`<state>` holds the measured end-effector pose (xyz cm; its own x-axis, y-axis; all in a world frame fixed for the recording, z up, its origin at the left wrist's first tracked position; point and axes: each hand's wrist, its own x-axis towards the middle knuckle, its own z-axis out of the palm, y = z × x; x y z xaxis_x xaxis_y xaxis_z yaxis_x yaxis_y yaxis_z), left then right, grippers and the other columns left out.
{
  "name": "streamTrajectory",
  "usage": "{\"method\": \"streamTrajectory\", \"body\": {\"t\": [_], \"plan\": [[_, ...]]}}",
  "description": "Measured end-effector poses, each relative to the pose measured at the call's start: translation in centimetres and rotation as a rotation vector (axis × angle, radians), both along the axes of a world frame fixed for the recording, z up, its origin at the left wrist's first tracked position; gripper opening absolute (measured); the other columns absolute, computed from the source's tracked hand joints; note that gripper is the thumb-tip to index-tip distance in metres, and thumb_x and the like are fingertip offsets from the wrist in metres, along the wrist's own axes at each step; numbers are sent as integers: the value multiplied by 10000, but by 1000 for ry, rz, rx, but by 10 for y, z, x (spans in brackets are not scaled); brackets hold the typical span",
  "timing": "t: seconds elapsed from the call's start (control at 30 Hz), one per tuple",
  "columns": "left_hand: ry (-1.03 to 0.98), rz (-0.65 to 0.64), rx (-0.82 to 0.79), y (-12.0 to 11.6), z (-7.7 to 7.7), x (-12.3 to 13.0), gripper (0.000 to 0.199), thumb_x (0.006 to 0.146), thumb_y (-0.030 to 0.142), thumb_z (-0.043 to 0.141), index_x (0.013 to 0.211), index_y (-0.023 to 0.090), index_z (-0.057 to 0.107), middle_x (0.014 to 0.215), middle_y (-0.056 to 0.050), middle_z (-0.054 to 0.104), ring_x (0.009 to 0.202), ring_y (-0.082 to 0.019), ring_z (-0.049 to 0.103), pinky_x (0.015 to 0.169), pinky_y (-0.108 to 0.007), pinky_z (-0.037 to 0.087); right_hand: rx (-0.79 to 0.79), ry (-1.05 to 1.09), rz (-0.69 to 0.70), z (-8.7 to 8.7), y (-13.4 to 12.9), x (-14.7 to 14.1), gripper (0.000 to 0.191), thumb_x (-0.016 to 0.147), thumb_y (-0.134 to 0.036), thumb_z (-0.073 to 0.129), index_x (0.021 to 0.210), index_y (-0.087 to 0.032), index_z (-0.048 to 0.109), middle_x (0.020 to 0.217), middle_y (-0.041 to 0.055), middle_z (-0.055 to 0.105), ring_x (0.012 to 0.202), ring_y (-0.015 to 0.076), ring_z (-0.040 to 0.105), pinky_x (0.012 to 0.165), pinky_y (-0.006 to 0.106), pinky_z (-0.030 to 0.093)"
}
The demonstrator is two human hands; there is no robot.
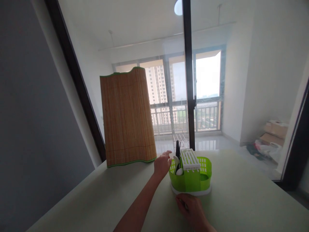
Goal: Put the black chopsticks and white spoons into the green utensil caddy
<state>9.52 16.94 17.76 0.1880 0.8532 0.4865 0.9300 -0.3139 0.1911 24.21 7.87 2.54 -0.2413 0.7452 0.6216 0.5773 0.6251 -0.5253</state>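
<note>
A green plastic basket (192, 182) with a white base stands on the pale table. A white slotted rack (190, 159) sits over its middle. In the left compartment are black chopsticks (178, 154) and white spoons (179, 171). My left hand (163, 163) is at the basket's left rim, fingers apart and nothing visible in them. Just in front of the white base, my right hand (190, 206) is closed with the fingers curled; whatever is between them is too small to name.
Behind to the left, a brown bamboo mat (127, 119) with green edging stands upright on the table (96, 199). Beyond the table are a dark-framed glass door (189, 80) and a wire rack (180, 138). Cardboard boxes (276, 132) and bags lie on the floor at right.
</note>
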Motion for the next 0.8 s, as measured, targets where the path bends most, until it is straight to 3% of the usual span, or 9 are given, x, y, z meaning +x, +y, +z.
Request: {"method": "streamTrajectory", "body": {"t": [0.23, 0.4, 0.47, 0.57, 0.67, 0.8], "plan": [[-156, -62, 154, -27, -4, -1, 205, 918, 210, 520, 1083, 252, 635, 947, 27, 716, 706, -122, 638, 635, -230, 409, -6, 38, -9, -1, 1, 0, 271, 970, -298, 454, 866, -232, 695, 668, 43, 702, 560, 168, 630, 540, 274, 396], [-294, -120, 186, -71, -43, 0, 158, 933, 250, 489, 920, 221, 644, 817, 15, 715, 617, -98, 597, 614, -218, 389, -140, 302, -75, -4, 9, 3, 365, 942, -468, 494, 831, -210, 727, 585, 30, 657, 489, 162, 542, 484, 282, 356], [-316, -107, 97, -90, -63, 2, 171, 928, 255, 476, 893, 222, 640, 778, 10, 712, 624, -105, 611, 615, -221, 390, -197, 449, -92, -3, 12, 5, 405, 901, -528, 530, 798, -193, 732, 594, 40, 651, 514, 170, 523, 497, 290, 361], [-347, -71, -179, -110, -88, 8, 174, 910, 290, 493, 943, 245, 658, 758, 7, 726, 648, -131, 650, 635, -245, 416, -250, 595, -106, -1, 15, 7, 447, 856, -576, 558, 717, -179, 708, 586, 46, 616, 534, 170, 485, 508, 299, 356], [-289, -69, -454, -117, -103, 19, 252, 864, 364, 566, 1074, 289, 684, 817, -21, 763, 747, -193, 708, 699, -300, 462, -302, 667, -105, 2, 15, 8, 452, 836, -594, 567, 679, -186, 680, 525, 15, 530, 494, 154, 433, 489, 301, 329], [-137, -109, -610, -115, -115, 35, 361, 810, 424, 618, 1144, 316, 704, 907, -81, 779, 893, -290, 725, 749, -376, 499, -414, 807, -64, 3, 14, 7, 455, 783, -624, 605, 651, -193, 671, 475, -25, 435, 447, 140, 377, 448, 297, 300]]}}
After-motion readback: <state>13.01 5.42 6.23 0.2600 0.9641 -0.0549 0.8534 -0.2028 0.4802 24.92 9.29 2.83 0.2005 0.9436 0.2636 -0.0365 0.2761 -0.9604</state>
